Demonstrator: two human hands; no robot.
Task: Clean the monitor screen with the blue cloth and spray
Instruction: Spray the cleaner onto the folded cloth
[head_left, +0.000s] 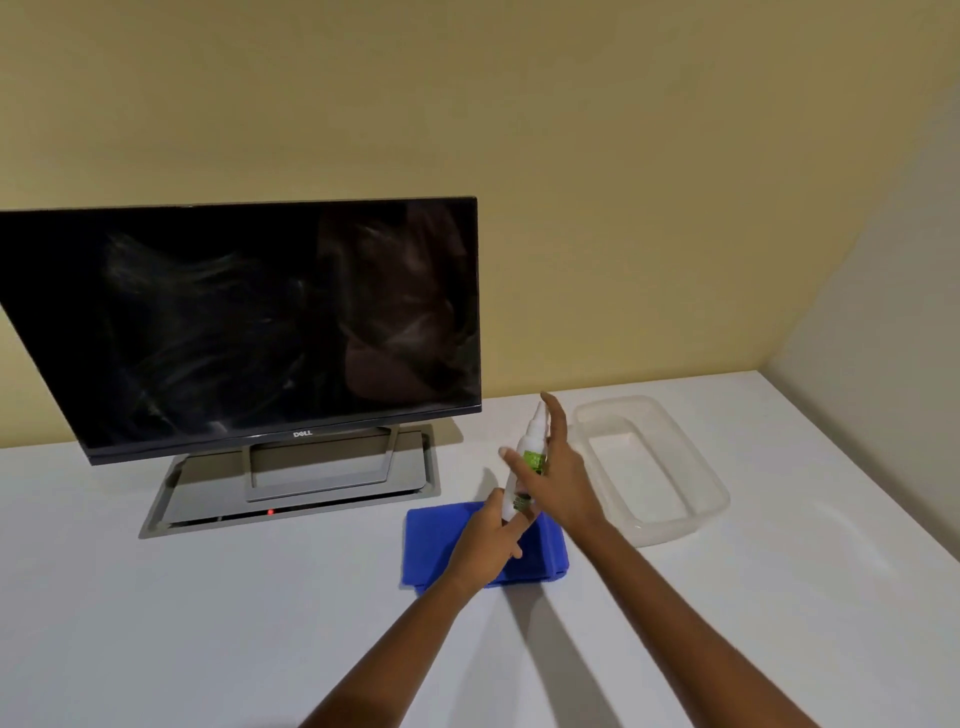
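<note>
On the white bench (208, 623) stands a dark monitor (249, 322), switched off, with pale smears on its screen. Its grey stand (311, 483) shows a small red light at the front edge. To the right of the monitor, near the stand, a folded blue cloth (436, 540) lies flat on the bench. Above the cloth both hands meet around a white spray bottle (527, 467) with a green label, tilted a little, nozzle up. The left hand (488, 540) holds the bottom of the bottle, its grip closed around it. The right hand (561, 478) touches the middle of the bottle with the fingers spread and straight, not wrapped. Just right of the hands, a clear plastic tub (701, 499) rests on the bench.
</note>
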